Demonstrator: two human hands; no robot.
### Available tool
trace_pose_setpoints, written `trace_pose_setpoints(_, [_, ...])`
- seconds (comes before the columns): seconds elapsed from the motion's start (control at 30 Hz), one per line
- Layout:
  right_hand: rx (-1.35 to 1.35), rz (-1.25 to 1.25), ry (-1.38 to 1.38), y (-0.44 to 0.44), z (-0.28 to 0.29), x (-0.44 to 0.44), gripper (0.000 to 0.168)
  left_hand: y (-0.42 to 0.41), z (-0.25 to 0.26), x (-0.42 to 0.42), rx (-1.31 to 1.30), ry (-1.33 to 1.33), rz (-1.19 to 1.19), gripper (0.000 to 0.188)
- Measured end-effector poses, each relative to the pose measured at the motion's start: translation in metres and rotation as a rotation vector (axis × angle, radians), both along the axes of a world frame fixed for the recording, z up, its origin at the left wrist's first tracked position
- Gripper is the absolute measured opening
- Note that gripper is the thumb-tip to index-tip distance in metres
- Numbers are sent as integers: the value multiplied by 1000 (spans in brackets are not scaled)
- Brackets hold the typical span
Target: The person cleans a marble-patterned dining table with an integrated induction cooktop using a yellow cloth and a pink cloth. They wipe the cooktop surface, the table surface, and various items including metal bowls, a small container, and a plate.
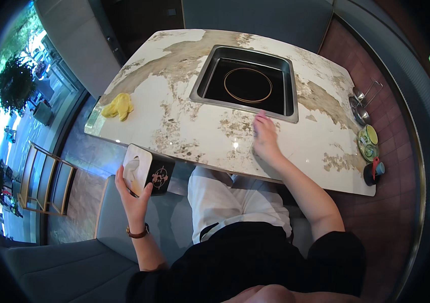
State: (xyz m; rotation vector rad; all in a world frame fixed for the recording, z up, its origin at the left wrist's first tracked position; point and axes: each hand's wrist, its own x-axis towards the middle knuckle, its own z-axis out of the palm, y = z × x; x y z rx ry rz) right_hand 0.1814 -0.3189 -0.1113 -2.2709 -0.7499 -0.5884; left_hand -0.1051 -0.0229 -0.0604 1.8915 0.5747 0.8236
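My left hand grips a tissue box at the table's near left edge. The box has black sides with a printed emblem and a pale top, and a white tissue shows in its oval opening. Over the tabletop, my right hand is just short of the near rim of a sunken induction cooktop. Its fingers are bunched and blurred, with pinkish tips, so I cannot tell whether anything is between them. A crumpled yellow cloth lies near the table's left end.
The marble-patterned table has ladles, a green plate with a cup and a glass, and a black holder along its right edge. A grey bench lies to the left, and a gold-framed rack stands by the window.
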Motion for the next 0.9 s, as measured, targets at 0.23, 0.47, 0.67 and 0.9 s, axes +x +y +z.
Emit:
trace_pose_setpoints(0.23, [7, 182, 33, 213, -13, 20, 24, 8, 0, -30, 7, 22, 61, 86])
trace_pose_setpoints(0.47, [-12, 559, 83, 188, -3, 21, 28, 4, -2, -33, -44, -19, 9, 85])
trace_pose_setpoints(0.67, [65, 504, 132, -27, 48, -15, 40, -18, 9, -12, -34, -11, -41, 82])
trace_pose_setpoints(0.9, [-44, -355, -7, -334, 19, -23, 46, -41, 11, 38, -58, -25, -292, 81])
